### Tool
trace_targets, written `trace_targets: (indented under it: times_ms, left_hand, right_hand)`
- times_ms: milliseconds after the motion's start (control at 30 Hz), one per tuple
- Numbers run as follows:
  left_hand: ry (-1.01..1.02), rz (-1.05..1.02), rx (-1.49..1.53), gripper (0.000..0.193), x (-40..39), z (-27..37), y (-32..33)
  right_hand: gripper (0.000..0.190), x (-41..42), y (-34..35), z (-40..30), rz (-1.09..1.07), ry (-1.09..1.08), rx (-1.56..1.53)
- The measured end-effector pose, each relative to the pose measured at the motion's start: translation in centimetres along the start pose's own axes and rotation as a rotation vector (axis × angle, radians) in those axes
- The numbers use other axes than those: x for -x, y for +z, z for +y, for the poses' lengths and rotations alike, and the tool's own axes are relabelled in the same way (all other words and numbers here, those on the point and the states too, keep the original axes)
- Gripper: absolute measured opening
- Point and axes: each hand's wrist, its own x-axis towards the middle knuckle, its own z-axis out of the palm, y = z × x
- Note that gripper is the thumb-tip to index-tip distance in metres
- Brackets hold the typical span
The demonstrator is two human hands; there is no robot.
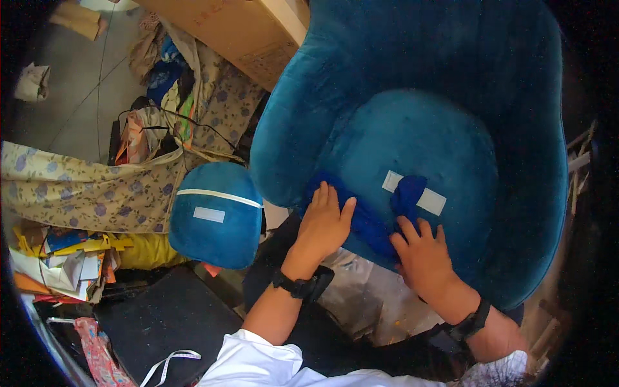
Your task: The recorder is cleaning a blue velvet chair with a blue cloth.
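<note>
A teal velvet chair point(435, 53), shaped like a shell, stands before me, and its round seat pad point(420, 130) bears white hook-and-loop patches point(431, 201). A dark blue cloth point(370, 227) lies across the front of the seat. One end of it bunches up over the patches. My left hand point(325, 220) rests on the cloth at the seat's left front, thumb apart from the fingers. At the front edge, my right hand point(425, 259) touches the cloth with spread fingertips; whether it pinches any fabric is hidden.
Left of the chair lies a teal zippered cushion point(217, 237) with a white patch. Beyond it are a floral cloth point(121, 198) and a cardboard box point(232, 34). A paper stack point(67, 271), a black board point(164, 319) and a white tape point(169, 360) lie at lower left.
</note>
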Motion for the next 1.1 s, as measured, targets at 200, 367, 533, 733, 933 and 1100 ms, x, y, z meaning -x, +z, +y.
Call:
trace_targets:
  times_ms: [200, 367, 533, 733, 933, 1100]
  left_hand:
    - [0.012, 0.020, -0.011, 0.072, -2.8, 0.1, 0.8]
    - [0.068, 0.041, 0.001, 0.072, -6.7, 1.8, 0.8]
    - [0.132, 0.148, -0.031, 0.069, -10.9, 3.0, 1.6]
    - [0.485, 0.196, -0.101, 0.057, -14.9, 3.1, 3.3]
    - [0.731, 0.165, 0.505, 0.053, -8.1, 13.8, 3.1]
    - [0.817, 0.283, 0.592, 0.039, -3.2, 15.7, 3.7]
  right_hand:
    - [0.046, 0.6, 0.3, 0.4, 0.046, -0.055, 0.072]
    - [0.040, 0.9, 0.5, 1.3, 0.087, -0.079, 0.081]
    - [0.036, 1.1, 1.2, 1.7, 0.129, -0.109, 0.109]
    - [0.042, 1.1, -1.2, 3.5, 0.066, -0.132, -0.003]
    - [0.041, 2.7, -4.3, 8.7, 0.054, -0.081, -0.130]
    - [0.031, 4.8, -9.1, 12.0, 0.162, 0.175, -0.238]
